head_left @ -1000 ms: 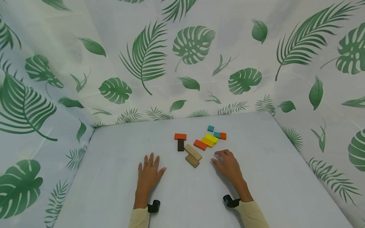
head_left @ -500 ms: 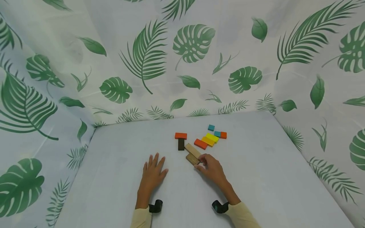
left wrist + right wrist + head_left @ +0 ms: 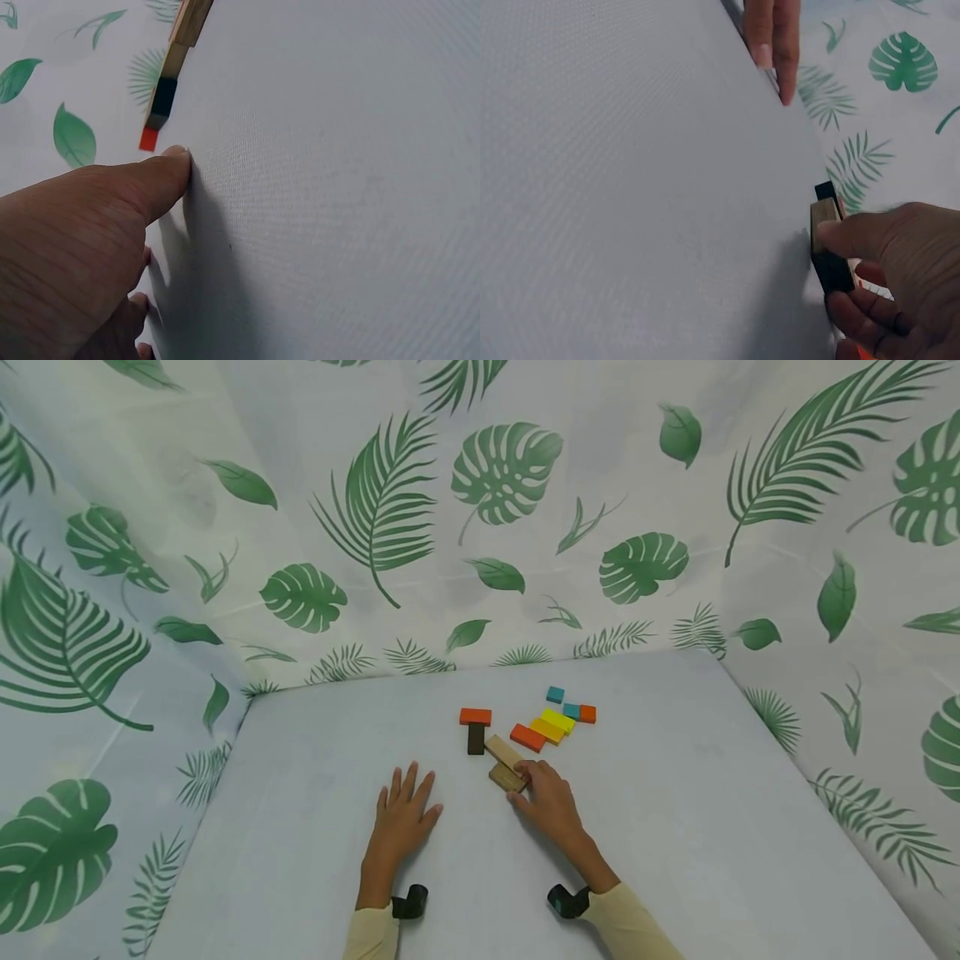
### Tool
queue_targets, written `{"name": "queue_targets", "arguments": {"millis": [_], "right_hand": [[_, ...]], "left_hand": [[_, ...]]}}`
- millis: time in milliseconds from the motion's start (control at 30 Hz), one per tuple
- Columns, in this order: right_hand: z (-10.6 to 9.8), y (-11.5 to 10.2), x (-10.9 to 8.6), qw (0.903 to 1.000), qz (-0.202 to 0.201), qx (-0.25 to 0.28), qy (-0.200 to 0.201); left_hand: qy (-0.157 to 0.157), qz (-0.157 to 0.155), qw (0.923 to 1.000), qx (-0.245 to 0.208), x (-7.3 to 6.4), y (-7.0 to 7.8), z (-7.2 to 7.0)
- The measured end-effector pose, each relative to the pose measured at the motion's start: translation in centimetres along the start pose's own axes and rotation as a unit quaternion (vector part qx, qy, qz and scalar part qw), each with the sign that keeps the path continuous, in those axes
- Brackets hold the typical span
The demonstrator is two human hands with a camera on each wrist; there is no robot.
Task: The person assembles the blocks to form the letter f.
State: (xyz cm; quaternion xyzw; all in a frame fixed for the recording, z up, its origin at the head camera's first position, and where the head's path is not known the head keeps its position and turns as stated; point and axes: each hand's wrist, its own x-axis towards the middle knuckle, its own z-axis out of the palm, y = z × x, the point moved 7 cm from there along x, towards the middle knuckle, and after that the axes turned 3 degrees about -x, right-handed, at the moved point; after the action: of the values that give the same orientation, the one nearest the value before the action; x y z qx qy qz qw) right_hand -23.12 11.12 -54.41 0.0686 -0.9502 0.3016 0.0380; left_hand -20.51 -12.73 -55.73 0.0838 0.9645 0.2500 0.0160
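White table (image 3: 675, 827), bearing:
Brown block (image 3: 506, 778), one, lying in from the far edge; right end pinched between thumb and fingers of the right hand (image 3: 551, 802).
Tan block (image 3: 501, 749), one, lying against the brown block's far side.
Black block (image 3: 476, 739), one, touching a red block (image 3: 476, 717) beyond it.
Coloured blocks (image 3: 558, 722), six, nearer the far edge.
Left hand (image 3: 402, 814), fingers spread flat, nearer the left edge.

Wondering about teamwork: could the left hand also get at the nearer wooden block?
Probably yes: only bare tabletop separates the left hand from the nearer wooden block, though the right hand touches that block.
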Motion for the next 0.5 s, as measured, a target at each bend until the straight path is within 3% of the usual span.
{"name": "queue_targets", "arguments": {"millis": [333,500], "right_hand": [[-0.5,0.1,-0.7,0.9941,-0.067,0.084,-0.015],[-0.8,0.1,-1.4,0.9892,-0.077,0.119,-0.036]], "left_hand": [[-0.008,-0.001,1.0000,0.004,0.1,-0.3,0.3],[-0.006,0.000,1.0000,-0.003,0.1,-0.4,0.3]]}}
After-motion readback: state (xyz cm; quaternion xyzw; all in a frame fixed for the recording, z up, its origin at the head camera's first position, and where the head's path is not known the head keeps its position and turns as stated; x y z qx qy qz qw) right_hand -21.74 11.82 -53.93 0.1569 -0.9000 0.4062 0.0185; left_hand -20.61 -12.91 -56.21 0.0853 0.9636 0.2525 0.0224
